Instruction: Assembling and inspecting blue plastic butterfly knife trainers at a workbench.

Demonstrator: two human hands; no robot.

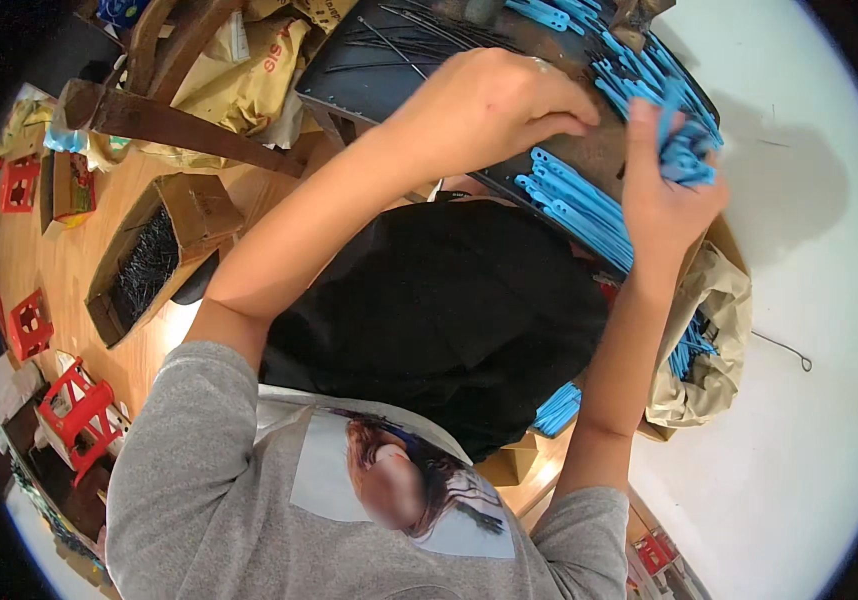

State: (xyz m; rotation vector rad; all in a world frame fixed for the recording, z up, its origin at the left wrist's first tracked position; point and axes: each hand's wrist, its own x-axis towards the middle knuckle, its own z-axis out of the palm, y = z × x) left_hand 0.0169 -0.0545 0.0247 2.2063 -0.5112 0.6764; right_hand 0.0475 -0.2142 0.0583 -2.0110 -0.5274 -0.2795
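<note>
My right hand [671,200] is raised over the right side of the dark work table and closed around a bunch of blue plastic strips [687,155], blurred by motion. Their holed ends poke out past the thumb. To its left, my left hand [509,105] is bent over the table with its fingers curled together; whatever they pinch, if anything, is hidden. Below the left hand's fingertips lies a row of long blue strips [579,210] with holed ends. More blue strips [639,80] lie beyond the right hand, and thin black rods [399,40] lie beyond the left forearm.
A paper-lined box [714,340] with blue pieces stands at the right by the white wall [809,420]. On the left floor are a cardboard box [194,215] of black pieces, red stools [79,415] and a wooden frame [169,125]. Black cloth [429,320] covers my lap.
</note>
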